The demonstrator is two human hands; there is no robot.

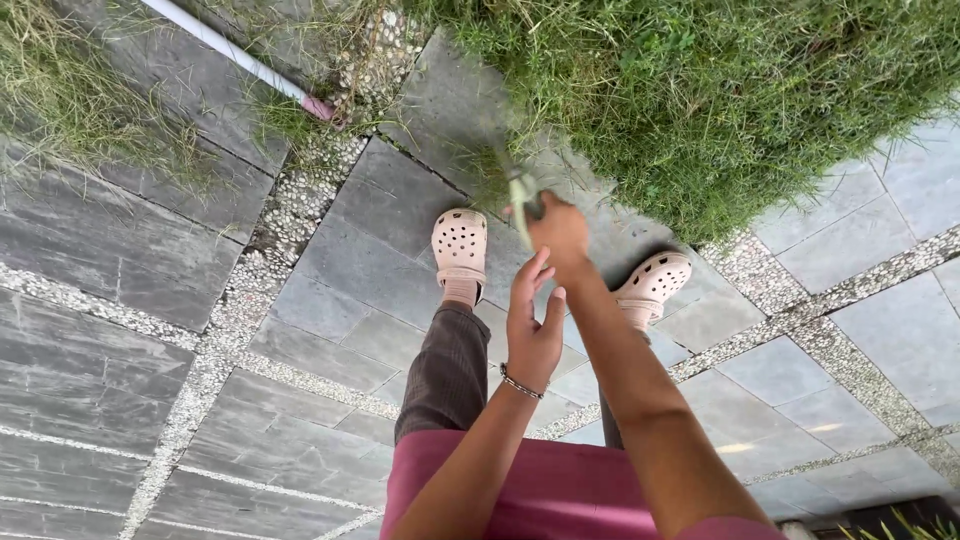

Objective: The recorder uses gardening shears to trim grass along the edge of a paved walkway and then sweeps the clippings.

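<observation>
At the bottom edge of the view, a pink garment (560, 490) covers the person's lap, with a dark brown trouser leg (445, 375) reaching forward from it. Both bare forearms stretch out over it. The left hand (532, 325), with a beaded bracelet (521, 382) at the wrist, is open, fingers loosely spread and pointing forward, holding nothing; its fingertips come just beside the right wrist. The right hand (560, 232), a little farther out, is closed around the green handle of a garden tool (522, 205), whose working end blurs as it points toward the grass, so its exact shape cannot be told. The two hands are close together but each on its own.

Beneath them stand two beige perforated clogs: the left clog (460, 245) flat on a grey slab, the right clog (655, 285) near the pebble joint. The paving (120, 250) is made of dark grey stone slabs with strips of small pale pebbles between them.

Farther out, a dense tuft of long green grass (720, 90) spills over the paving's far right edge, right in front of the tool. Toward the far left corner, a white pipe with a pink end (235, 55) lies slanted across the slabs, beside thinner, drier grass.
</observation>
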